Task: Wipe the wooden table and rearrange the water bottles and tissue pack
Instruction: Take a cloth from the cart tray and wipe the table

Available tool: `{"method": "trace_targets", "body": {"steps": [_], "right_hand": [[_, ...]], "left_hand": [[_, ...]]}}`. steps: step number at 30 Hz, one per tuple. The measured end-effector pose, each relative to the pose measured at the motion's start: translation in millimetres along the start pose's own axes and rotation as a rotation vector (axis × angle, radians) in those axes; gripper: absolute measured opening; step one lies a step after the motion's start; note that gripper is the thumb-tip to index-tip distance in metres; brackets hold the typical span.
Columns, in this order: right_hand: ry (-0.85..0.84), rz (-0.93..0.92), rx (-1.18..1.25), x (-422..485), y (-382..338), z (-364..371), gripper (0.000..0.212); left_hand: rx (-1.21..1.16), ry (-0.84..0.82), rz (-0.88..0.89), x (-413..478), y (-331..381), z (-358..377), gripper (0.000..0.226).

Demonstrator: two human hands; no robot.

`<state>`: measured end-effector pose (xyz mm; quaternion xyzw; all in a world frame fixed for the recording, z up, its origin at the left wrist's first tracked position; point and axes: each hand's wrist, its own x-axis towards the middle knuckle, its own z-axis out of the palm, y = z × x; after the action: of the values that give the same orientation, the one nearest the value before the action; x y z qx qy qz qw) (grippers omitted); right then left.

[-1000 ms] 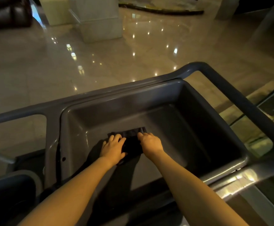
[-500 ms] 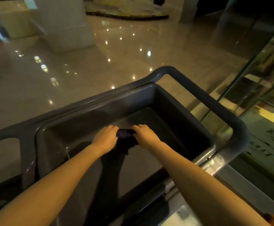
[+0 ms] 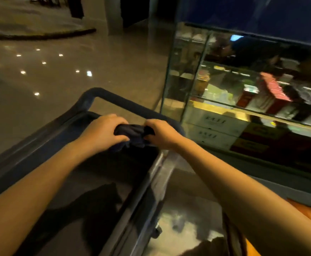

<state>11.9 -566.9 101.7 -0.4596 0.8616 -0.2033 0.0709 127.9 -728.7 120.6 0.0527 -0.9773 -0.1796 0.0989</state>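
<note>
The polished floor [image 3: 77, 74] fills the upper left of the head view, and a glass display case [image 3: 243, 93] stands at the right with boxed goods behind its panes. A dark grey cart tub [image 3: 62, 182] occupies the lower centre, its bar handle [image 3: 117, 98] at the far end. A sliver of orange-brown wooden surface [image 3: 306, 213] shows at the lower right edge; this is probably the table to be wiped. No water bottles or tissue pack can be identified in this view. The task item in hand is a dark cloth [image 3: 132, 133], bunched and held above the far end of the tub, between the two hands. By appearance it is light, soft and fully pliable; it will sag and unfold if released at one end, so it is best taken in a gathered fistful at each end. The left hand [image 3: 102, 132] is closed in a fist on the left end of the cloth. The right hand [image 3: 162, 133] is closed likewise on the right end. Both grips are fully clamped, fingers curled over the fabric, knuckles up. The image is motion-blurred, so the fold of the cloth cannot be resolved.
</note>
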Motion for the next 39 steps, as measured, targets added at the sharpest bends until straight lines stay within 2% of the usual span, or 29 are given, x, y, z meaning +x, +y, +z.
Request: {"method": "trace_targets", "body": {"steps": [2, 8, 15, 20, 28, 33, 36, 39], "right_hand": [[0.083, 0.09, 0.089, -28.8, 30.9, -34.5, 0.008], [0.262, 0.359, 0.164, -145.2, 131.9, -115.4, 0.013], [0.401, 0.706, 0.205, -306.7, 217.1, -145.4, 0.027], [0.467, 0.896, 0.233, -400.0, 236.2, -147.3, 0.043], [0.634, 1.211, 0.281, -500.2, 234.7, -118.5, 0.036], [0.84, 1.449, 0.272, -529.6, 224.8, -92.8, 0.042], [1.002, 1.575, 0.271, -536.0, 220.5, -76.1, 0.038], [1.131, 1.674, 0.276, -537.8, 212.9, -57.1, 0.043]], "left_hand": [[-0.023, 0.021, 0.14, 31.0, 42.9, -1.2, 0.039], [-0.083, -0.11, 0.471, 115.6, 181.0, 50.2, 0.037], [-0.088, -0.305, 0.801, 150.9, 351.0, 153.5, 0.033], [-0.126, -0.418, 0.988, 141.4, 446.4, 208.3, 0.031], [-0.194, -0.588, 1.395, 111.2, 561.3, 269.1, 0.026], [-0.24, -0.653, 1.718, 80.1, 615.5, 291.0, 0.026], [-0.34, -0.697, 1.719, 70.9, 631.6, 308.7, 0.037], [-0.407, -0.814, 1.497, 56.5, 637.0, 328.4, 0.064]]}}
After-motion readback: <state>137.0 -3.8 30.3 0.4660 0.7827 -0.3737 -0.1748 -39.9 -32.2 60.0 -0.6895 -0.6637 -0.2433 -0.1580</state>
